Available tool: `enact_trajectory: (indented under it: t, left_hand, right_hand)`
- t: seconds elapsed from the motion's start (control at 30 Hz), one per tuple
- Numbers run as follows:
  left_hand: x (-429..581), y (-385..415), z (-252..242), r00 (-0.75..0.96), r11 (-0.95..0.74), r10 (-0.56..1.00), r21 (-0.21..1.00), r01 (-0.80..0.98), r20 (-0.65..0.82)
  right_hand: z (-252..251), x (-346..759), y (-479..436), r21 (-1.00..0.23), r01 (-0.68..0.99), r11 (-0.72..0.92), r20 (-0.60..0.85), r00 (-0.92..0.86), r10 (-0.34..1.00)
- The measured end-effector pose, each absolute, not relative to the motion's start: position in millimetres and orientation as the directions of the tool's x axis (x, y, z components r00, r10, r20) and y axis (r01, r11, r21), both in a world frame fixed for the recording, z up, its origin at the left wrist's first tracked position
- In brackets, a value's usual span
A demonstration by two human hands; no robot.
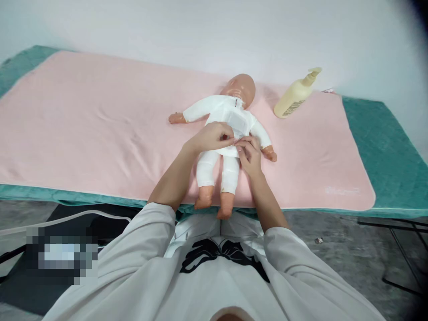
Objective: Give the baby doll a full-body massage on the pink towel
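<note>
A baby doll point(243, 87) lies on its back, head toward the wall and feet at the near edge. It wears a white long-sleeved shirt point(214, 106) and white trousers point(230, 174). A pale rectangular patch point(236, 121) shows on the shirt's chest. Over the doll's belly, my left hand point(212, 136) is closed, thumb and forefinger pinching at the shirt front. My right hand point(250, 155) meets it there, its bent fingertips also closed on the shirt. The exact bit of cloth between the fingertips is too small to make out.
A pink mat point(100, 111) covers most of a green-covered table point(384, 133) against a white wall. To the doll's right stands a yellow pump bottle point(294, 97). Below left are a black chair point(26, 285) and a pale cable point(83, 214); dark metal legs point(401, 249) show below right.
</note>
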State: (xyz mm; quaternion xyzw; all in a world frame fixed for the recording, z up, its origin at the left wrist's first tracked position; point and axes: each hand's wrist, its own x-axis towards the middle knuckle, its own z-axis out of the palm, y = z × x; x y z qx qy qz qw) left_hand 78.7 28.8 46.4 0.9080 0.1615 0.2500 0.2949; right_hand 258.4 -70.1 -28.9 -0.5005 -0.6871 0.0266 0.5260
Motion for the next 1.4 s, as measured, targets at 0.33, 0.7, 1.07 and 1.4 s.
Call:
enact_trajectory:
  t: [0.33, 0.7, 1.07, 1.4]
  left_hand:
    - [79, 31, 42, 0.784, -0.825, 0.468, 0.519, 0.222, 0.409]
    - [79, 34, 40, 0.784, -0.830, 0.461, 0.515, 0.215, 0.415]
    - [82, 40, 33, 0.701, -0.850, 0.489, 0.463, 0.251, 0.518]
    - [84, 39, 32, 0.719, -0.857, 0.484, 0.436, 0.274, 0.499]
  right_hand:
    - [-29, 259, -67, -0.551, 0.689, 0.471, 0.660, 0.015, 0.751]
    - [-29, 259, -67, -0.598, 0.677, 0.428, 0.615, 0.045, 0.787]
    - [-28, 259, -66, -0.573, 0.715, 0.402, 0.592, 0.022, 0.806]
    - [-30, 261, -64, -0.595, 0.700, 0.396, 0.573, 0.024, 0.819]
